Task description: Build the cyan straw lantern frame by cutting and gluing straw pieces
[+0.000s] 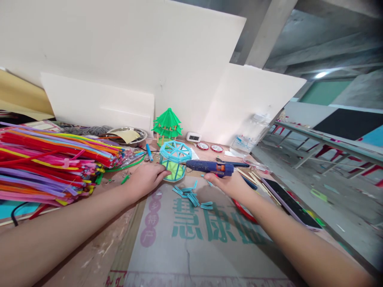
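My left hand [149,174] is closed at the left side of a small round frame [175,151] of light blue strips, which has a yellow-green base; the fingers steady it. A dark blue hot glue gun [206,167] with an orange part is in my right hand [229,181], its nozzle pointing left at the frame's side. Whether the nozzle touches the strips I cannot tell. Several short light blue pieces [191,195] lie just in front of the frame on a printed board [167,255]. Behind the frame stands a green tiered tree-like model [168,123].
Bundles of colourful pipe cleaners [54,159] are piled at the left, with a metal bowl [136,135] behind. On the right lie a phone [291,203], thin wooden sticks [266,185] and a clear plastic bottle [249,133]. A small digital clock [194,137] stands at the back.
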Available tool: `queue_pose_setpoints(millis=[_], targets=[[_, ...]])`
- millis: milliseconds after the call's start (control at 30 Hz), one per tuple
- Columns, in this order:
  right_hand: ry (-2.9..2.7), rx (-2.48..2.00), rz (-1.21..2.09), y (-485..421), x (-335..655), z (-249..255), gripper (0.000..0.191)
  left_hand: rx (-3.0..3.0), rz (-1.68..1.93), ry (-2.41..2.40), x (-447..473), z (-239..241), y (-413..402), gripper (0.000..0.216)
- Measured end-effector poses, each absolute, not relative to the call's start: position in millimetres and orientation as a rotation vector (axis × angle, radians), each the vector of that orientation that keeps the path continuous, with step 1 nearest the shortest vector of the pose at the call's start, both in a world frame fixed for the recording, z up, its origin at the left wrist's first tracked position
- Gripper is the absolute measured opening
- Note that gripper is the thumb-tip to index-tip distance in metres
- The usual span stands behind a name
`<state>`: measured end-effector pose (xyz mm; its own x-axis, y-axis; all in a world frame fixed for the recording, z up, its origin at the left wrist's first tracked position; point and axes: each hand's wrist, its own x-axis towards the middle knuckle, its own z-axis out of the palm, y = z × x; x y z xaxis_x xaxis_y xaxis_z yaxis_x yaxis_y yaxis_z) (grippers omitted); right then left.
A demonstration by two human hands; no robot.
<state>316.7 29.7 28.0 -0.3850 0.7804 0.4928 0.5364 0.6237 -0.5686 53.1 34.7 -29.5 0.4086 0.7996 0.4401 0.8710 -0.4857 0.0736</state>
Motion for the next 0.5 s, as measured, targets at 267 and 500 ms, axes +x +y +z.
queue_pose_setpoints(millis=[267,500], targets=[[-2.081,-1.039,0.394,29.4,317.7,28.4,0.025,-2.497,-0.620,-1.503,52.7,-28.5,35.3,0.044],[-2.060,-1.006,0.434,29.7,316.7,29.0,0.026,-2.492,-0.623,-1.501,53.2,-28.1,34.1,0.042]])
